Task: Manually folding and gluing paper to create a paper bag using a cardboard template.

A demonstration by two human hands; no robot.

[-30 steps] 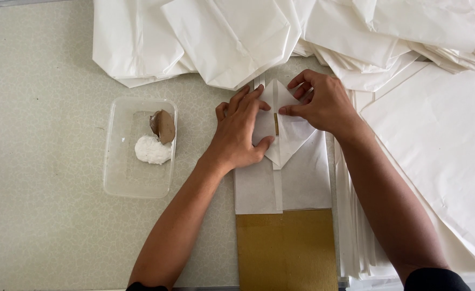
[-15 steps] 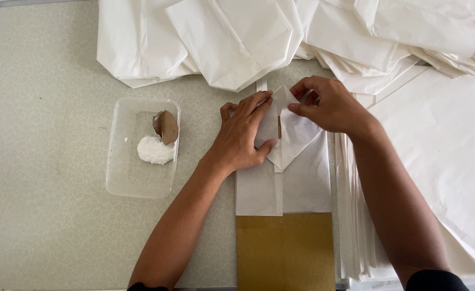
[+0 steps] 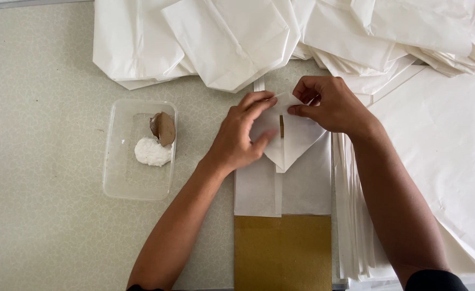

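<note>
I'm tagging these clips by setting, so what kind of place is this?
Probably a small hand-assembly workbench for paper bags. Finished white paper bags are heaped along the speckled tabletop, flat sheets are stacked at the right, and a clear tub holds white paste.

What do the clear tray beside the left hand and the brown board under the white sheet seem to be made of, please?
The clear tray looks like thin glossy plastic: the table shows through it and its rim glints. The brown board looks like matt cardboard, flat, stiff and evenly tan. The white sheet seems thin paper, as it holds sharp creases.
</note>
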